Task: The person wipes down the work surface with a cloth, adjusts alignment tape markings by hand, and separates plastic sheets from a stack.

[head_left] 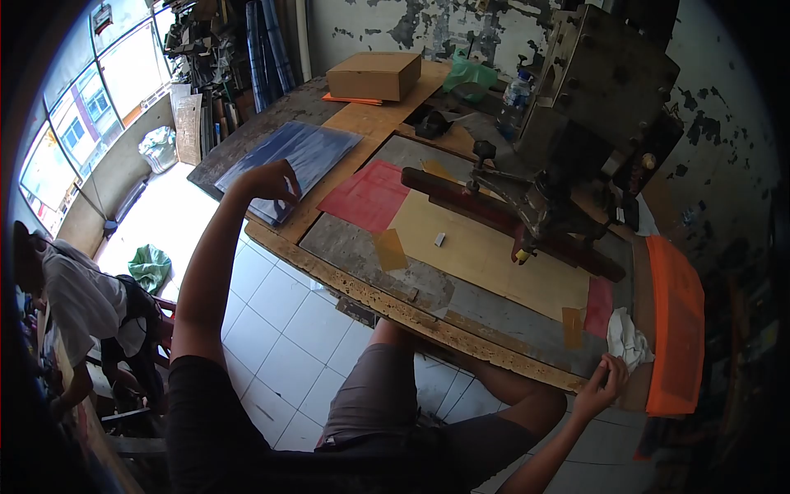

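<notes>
Two hands: the left hand (280, 183) hung at the clear sheets, fingers loosely bent and parted, nothing seen in its grip; the right hand (605, 383) was half curled beside the white cloth (629, 339), its hold impossible to tell.
Clear sheets (311, 160): lay flat on the surface (362, 296), at its left end; their handling looked unfinished.
Tan board (477, 265): lay between red pieces (370, 196), apparently already set down, tape (390, 249) by its ends.
Small pale block (439, 240): rested on the board; no clear sheet showed there yet.
</notes>
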A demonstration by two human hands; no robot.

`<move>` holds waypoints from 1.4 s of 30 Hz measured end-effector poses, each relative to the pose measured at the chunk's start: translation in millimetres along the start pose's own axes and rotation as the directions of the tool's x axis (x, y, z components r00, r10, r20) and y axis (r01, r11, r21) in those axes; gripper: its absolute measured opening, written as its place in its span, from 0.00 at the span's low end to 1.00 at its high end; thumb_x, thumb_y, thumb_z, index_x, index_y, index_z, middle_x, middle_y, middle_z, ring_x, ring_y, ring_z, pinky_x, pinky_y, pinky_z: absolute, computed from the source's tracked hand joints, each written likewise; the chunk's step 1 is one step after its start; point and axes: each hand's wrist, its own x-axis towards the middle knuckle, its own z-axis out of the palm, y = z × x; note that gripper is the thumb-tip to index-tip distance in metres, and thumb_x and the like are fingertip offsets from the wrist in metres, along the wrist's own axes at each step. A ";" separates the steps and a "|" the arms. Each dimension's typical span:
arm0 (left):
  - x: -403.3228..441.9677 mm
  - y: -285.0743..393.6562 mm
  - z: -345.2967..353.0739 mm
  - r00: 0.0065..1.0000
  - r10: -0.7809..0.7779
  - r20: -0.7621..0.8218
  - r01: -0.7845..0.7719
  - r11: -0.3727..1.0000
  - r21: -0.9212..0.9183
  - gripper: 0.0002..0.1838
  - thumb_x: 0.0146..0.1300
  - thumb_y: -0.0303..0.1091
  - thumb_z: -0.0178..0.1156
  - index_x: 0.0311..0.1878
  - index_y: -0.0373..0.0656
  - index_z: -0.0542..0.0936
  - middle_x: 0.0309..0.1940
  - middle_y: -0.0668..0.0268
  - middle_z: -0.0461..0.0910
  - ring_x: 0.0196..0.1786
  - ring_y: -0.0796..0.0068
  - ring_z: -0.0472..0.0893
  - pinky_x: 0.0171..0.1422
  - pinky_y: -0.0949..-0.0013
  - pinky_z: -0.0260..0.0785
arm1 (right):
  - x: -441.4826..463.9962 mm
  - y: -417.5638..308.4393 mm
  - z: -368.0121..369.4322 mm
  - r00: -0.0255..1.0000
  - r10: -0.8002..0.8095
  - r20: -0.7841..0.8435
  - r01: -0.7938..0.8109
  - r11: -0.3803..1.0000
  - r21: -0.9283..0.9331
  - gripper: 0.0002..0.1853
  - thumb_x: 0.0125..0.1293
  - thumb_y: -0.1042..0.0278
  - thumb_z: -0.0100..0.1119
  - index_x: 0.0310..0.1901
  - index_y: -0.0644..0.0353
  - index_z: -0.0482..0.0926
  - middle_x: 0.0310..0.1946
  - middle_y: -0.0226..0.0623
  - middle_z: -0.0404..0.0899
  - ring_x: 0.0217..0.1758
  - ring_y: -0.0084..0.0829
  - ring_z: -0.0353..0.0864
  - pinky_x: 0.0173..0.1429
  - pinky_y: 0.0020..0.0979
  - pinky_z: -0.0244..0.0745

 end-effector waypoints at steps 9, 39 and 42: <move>-5.5 -3.3 -4.1 0.994 0.113 -0.008 -0.113 0.991 -0.065 0.18 0.56 0.45 0.86 0.48 0.50 0.97 0.54 0.57 0.90 0.58 0.58 0.88 0.65 0.57 0.80 | 0.8 -0.5 -0.7 1.000 0.003 0.006 -0.003 1.000 -0.004 0.08 0.84 0.73 0.59 0.50 0.67 0.86 0.52 0.43 0.87 0.64 0.47 0.83 0.71 0.49 0.76; -60.2 -15.6 15.6 0.984 -0.083 -0.159 0.058 0.986 -0.154 0.08 0.71 0.38 0.77 0.46 0.44 0.95 0.46 0.57 0.93 0.50 0.63 0.92 0.59 0.60 0.83 | -1.3 4.0 0.2 1.000 0.024 0.011 -0.024 1.000 0.012 0.08 0.83 0.74 0.59 0.50 0.68 0.86 0.52 0.43 0.88 0.65 0.47 0.82 0.73 0.50 0.75; -60.5 -25.6 18.6 0.984 -0.002 -0.180 -0.032 0.983 -0.183 0.09 0.73 0.37 0.75 0.48 0.44 0.95 0.43 0.59 0.94 0.46 0.66 0.93 0.56 0.61 0.83 | -1.1 3.4 0.0 1.000 0.023 0.009 -0.023 1.000 0.005 0.08 0.83 0.74 0.59 0.50 0.68 0.86 0.52 0.43 0.88 0.65 0.47 0.82 0.73 0.50 0.75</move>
